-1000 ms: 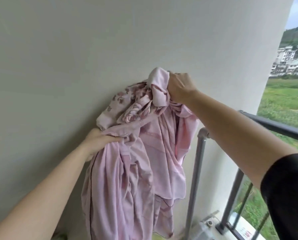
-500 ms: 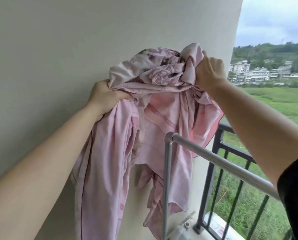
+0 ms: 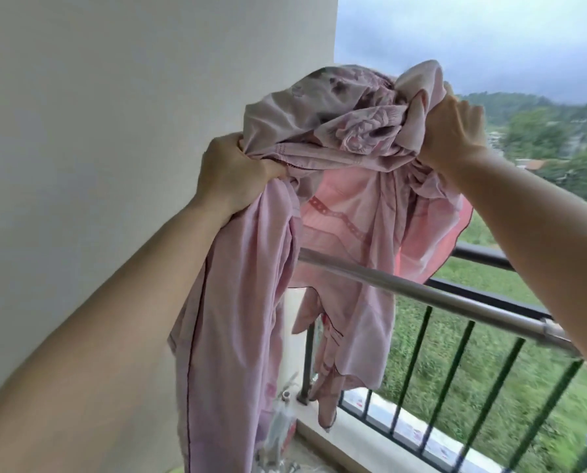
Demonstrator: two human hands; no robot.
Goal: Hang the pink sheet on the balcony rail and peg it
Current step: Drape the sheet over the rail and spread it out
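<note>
The pink sheet, bunched with a flowered part on top, hangs from both my hands above the rail. My left hand grips a gathered fold at its left side. My right hand clutches the bunched top at the right. Long folds drop down on the near side, while other folds hang past the silver rail, which runs from behind the cloth toward the right. The black balcony railing stands just beyond it. No pegs are visible.
A plain white wall fills the left. A tiled ledge runs under the black bars, with small metal fittings near the corner. Beyond lie a grassy field, trees and distant buildings.
Both hands have lifted the sheet higher and carried it right, away from the wall. Its folds now hang over the silver rail, and more of the railing and field shows.
</note>
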